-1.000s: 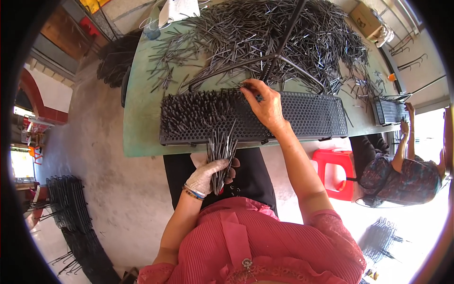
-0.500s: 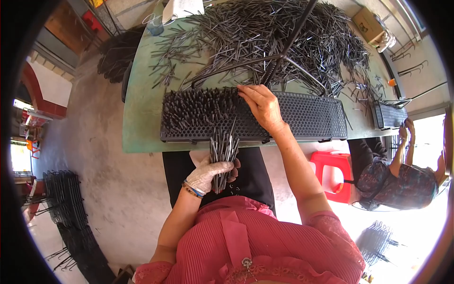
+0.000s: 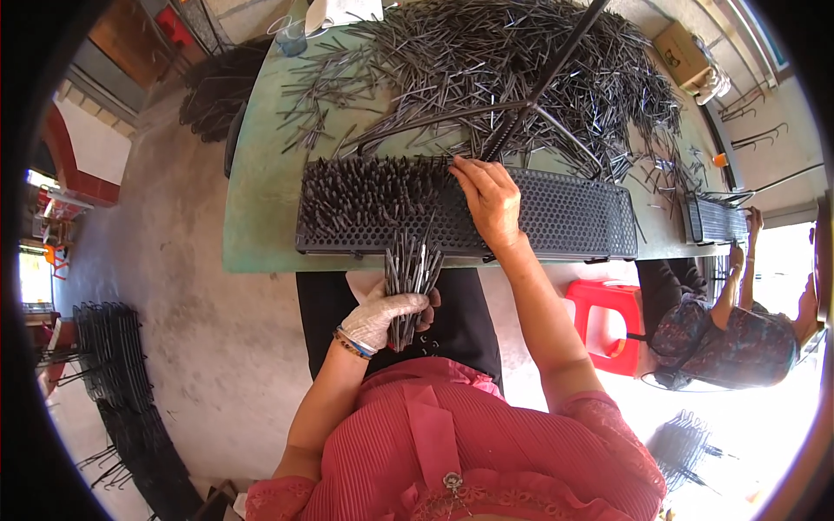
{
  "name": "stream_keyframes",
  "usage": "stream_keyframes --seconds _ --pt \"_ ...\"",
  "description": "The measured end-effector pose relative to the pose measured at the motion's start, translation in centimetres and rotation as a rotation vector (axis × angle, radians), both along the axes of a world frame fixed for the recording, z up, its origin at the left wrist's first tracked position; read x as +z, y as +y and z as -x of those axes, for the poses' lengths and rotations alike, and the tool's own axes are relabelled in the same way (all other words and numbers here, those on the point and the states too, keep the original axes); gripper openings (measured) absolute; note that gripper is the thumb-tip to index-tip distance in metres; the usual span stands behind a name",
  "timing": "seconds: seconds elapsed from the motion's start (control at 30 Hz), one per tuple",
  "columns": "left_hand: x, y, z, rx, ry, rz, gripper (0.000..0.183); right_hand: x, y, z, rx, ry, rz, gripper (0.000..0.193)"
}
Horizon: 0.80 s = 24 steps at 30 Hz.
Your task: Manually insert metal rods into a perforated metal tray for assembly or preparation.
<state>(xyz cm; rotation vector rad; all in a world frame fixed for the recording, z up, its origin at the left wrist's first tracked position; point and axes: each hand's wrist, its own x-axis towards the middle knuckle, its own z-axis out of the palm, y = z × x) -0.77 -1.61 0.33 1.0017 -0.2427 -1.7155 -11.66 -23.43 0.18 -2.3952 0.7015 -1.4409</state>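
In front of me a long black perforated rack (image 3: pixel 573 213) lies along the table's near edge. Its left part is packed with short dark sticks (image 3: pixel 365 195) standing upright in the holes; the right part shows bare holes. My left hand (image 3: pixel 382 317), in a pale glove, is closed round a bundle of dark sticks (image 3: pixel 411 273) just below the rack's front edge. My bare right hand (image 3: pixel 491 201) reaches over the rack, fingertips pinched together at the far edge of the filled part. Whatever is between those fingertips is too small to make out.
A big heap of loose dark sticks (image 3: pixel 539 87) covers the back of the green table (image 3: pixel 252 217). A black metal stand (image 3: pixel 532 104) rises behind the rack. A co-worker (image 3: pixel 730 339) works at another rack (image 3: pixel 717 217) on the right, near a red stool (image 3: pixel 599 304). Black hooked racks (image 3: pixel 117 356) stand left.
My right hand has shifted slightly right along the far edge of the rack. My left hand keeps its hold on the bundle. The co-worker's hands at the other rack have moved.
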Motion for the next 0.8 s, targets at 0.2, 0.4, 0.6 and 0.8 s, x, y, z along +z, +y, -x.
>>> stream_keyframes --seconds 0.2,0.4,0.6,0.8 --pt "-0.2 0.5 -0.4 -0.01 0.002 0.062 0.026 1.9 1.8 0.6 -0.033 -0.012 -0.28 0.021" --pt "0.6 0.0 -0.5 -0.03 -0.037 0.149 0.029 2.7 5.1 1.6 0.089 0.216 -0.753 0.033" --pt "1.3 0.0 -0.2 -0.112 -0.082 0.206 0.035 2.5 4.8 1.6 0.363 -0.1 -1.292 0.022" --pt "1.0 -1.2 0.9 -0.033 -0.005 0.106 0.028 3.9 1.7 1.5 0.174 -0.21 -0.847 0.021"
